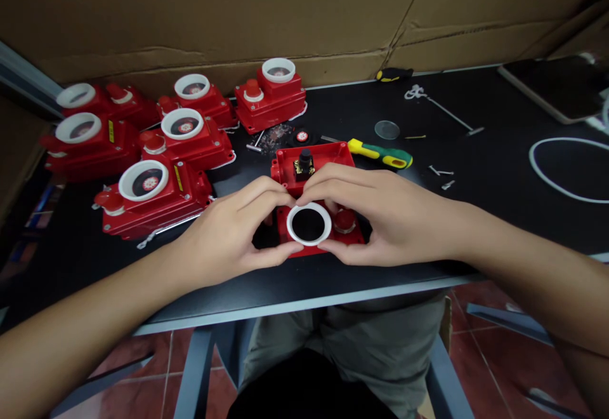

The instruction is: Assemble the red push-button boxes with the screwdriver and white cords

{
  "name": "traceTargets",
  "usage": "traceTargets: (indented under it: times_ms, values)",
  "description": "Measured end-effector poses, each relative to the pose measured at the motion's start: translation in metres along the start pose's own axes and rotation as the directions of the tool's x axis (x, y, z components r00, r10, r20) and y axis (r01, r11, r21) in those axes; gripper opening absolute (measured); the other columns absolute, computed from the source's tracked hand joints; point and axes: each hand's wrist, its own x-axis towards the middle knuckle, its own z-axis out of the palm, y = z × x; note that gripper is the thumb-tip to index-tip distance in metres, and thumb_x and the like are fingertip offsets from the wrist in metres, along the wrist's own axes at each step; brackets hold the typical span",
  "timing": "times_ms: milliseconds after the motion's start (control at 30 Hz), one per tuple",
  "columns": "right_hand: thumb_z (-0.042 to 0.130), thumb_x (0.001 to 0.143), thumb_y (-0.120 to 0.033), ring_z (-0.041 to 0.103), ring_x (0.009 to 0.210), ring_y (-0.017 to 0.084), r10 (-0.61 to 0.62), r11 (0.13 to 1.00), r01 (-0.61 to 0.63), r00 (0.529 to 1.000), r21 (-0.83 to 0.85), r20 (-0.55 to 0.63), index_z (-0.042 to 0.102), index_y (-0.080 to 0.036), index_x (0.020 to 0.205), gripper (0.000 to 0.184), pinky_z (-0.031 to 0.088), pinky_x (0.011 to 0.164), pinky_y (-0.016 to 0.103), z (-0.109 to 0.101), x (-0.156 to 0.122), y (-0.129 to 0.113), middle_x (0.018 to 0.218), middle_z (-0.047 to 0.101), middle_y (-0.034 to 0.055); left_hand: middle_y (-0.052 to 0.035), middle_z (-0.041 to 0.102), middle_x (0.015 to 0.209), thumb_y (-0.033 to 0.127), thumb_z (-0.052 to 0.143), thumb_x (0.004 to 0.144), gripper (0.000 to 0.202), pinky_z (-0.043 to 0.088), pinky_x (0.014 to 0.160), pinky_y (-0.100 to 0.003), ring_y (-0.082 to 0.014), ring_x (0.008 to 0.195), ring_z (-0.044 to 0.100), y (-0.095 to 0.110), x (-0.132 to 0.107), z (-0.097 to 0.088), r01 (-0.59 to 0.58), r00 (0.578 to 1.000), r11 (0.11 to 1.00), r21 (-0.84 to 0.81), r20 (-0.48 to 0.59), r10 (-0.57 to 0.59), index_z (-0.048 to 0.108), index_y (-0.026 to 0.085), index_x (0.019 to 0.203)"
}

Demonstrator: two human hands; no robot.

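Both hands grip a red box cover (318, 236) near the table's front edge. It carries a white ring (309, 224) around a dark round hole and a red push button (344, 220). My left hand (233, 232) pinches the cover's left side, thumb under and fingers curled over the ring. My right hand (385, 216) clasps the right side, its fingers closed over the top edge. Just behind the cover lies the open red box base (311, 164) with a black and brass switch part (304, 163) standing inside it.
Several assembled red boxes (157, 193) with white rings crowd the table's left and back. A yellow-green screwdriver (380, 152), a clear disc (387, 129), loose screws (440, 171), a white cord loop (566, 168) and a tablet (556, 86) lie right. A cardboard wall (285, 13) stands behind.
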Motion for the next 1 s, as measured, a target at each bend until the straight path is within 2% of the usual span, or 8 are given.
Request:
traceTargets:
  times_ms: [100,300,400,600,867,1000]
  values:
    - [0.075,0.102,-0.028,0.075,0.120,0.023,0.006,1.000,-0.006,1.000,0.010,0.008,0.066,-0.019,0.135,0.035,0.063,0.098,0.036,0.000,0.000,0.000,0.135,0.076,0.0133,-0.0112,0.075,0.123,0.039,0.080,0.107,0.038,0.063,0.082,-0.028,-0.0202,0.099,0.077,0.000,0.000,0.000,0.003,1.000,1.000,0.000,-0.001,-0.003,0.065,0.016,0.134]
    - [0.081,0.103,-0.049,0.073,0.112,0.025,0.059,0.998,-0.060,0.998,-0.026,-0.016,0.067,-0.019,0.135,0.047,0.062,0.082,0.035,0.004,-0.002,0.002,0.131,0.071,0.0140,-0.0105,0.074,0.125,0.038,0.080,0.107,0.037,0.064,0.085,-0.029,-0.0201,0.100,0.076,0.001,0.000,0.000,0.016,1.000,1.000,-0.009,0.014,-0.016,0.065,0.018,0.134]
    - [0.080,0.104,-0.051,0.073,0.108,0.023,0.051,0.999,-0.051,0.998,-0.013,-0.036,0.067,-0.021,0.134,0.044,0.061,0.083,0.034,0.005,-0.002,0.004,0.126,0.073,0.0119,-0.0093,0.074,0.123,0.038,0.081,0.106,0.036,0.064,0.086,-0.030,-0.0201,0.099,0.076,0.001,0.000,-0.001,0.029,0.999,0.999,-0.025,0.018,-0.028,0.066,0.019,0.133]
    - [0.082,0.103,-0.042,0.074,0.107,0.021,0.019,1.000,-0.017,0.998,0.024,-0.055,0.067,-0.019,0.134,0.042,0.060,0.090,0.032,0.002,-0.001,0.003,0.123,0.076,0.0110,-0.0099,0.075,0.124,0.036,0.081,0.105,0.036,0.064,0.085,-0.029,-0.0200,0.098,0.076,0.001,0.000,-0.002,0.035,0.999,0.999,-0.033,0.020,-0.035,0.067,0.018,0.134]
    - [0.081,0.100,-0.027,0.078,0.114,0.021,0.029,0.994,-0.029,1.000,0.108,0.007,0.068,-0.021,0.136,0.039,0.062,0.096,0.033,-0.006,0.002,-0.001,0.130,0.081,0.0096,-0.0116,0.075,0.123,0.038,0.080,0.106,0.039,0.063,0.086,-0.029,-0.0208,0.100,0.077,0.001,0.000,0.000,0.010,1.000,1.000,-0.014,0.007,-0.009,0.066,0.016,0.134]
    - [0.078,0.100,-0.024,0.078,0.115,0.021,0.023,0.992,-0.027,0.999,0.122,0.036,0.068,-0.023,0.136,0.037,0.061,0.098,0.034,-0.009,0.002,-0.002,0.133,0.081,0.0092,-0.0100,0.074,0.122,0.039,0.080,0.107,0.037,0.063,0.084,-0.029,-0.0201,0.099,0.076,0.000,0.000,-0.001,0.012,1.000,1.000,-0.009,0.021,-0.012,0.065,0.018,0.134]
